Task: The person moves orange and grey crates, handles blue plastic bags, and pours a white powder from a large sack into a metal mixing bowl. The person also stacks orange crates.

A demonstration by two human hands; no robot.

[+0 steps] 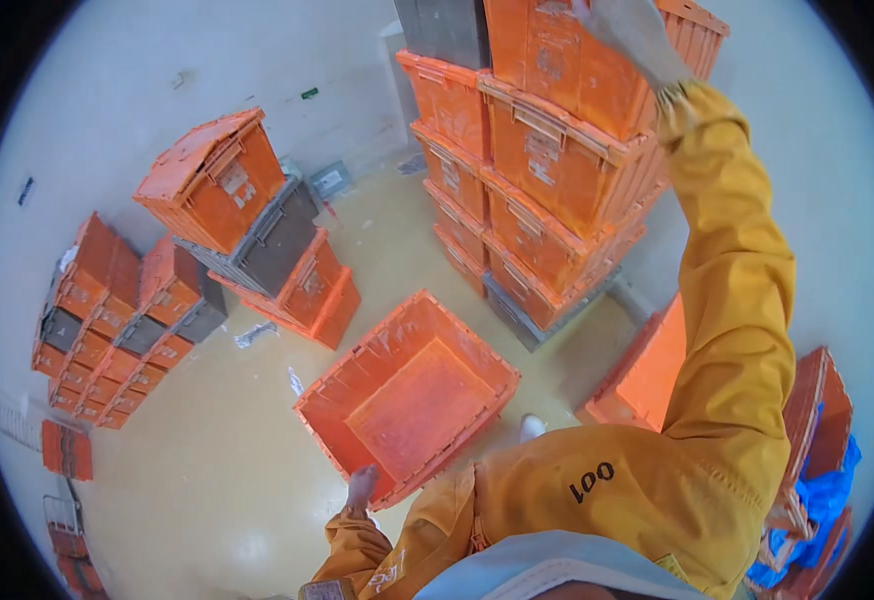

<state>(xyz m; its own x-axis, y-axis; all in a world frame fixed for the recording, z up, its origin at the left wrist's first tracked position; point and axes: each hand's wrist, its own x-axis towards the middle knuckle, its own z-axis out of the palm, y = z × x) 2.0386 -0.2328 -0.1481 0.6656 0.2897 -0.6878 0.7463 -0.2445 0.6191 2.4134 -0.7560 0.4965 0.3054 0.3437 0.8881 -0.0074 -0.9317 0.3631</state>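
An open-topped orange crate (pixel 427 400) with nothing inside stands in front of me, its bare inside showing. My left hand (pixel 360 488) is at its near left corner, with the fingers closed at the rim. My right arm reaches up in a yellow sleeve. Against the upper orange crate (pixel 557 60) of a tall stack lies my right hand (pixel 627 35); the top edge of the picture cuts off part of its fingers, so their grip is unclear. More orange crates (pixel 547 170) sit below it, with a grey crate (pixel 527 310) at the stack's foot.
To the left rises a shorter stack of orange and grey crates (pixel 267 240). Further left, more stacked crates (pixel 107 340) line the wall. Close on my right is another orange crate (pixel 647 370). Crates with blue plastic sheeting (pixel 827 500) stand behind it. Scraps (pixel 255 335) lie on the floor.
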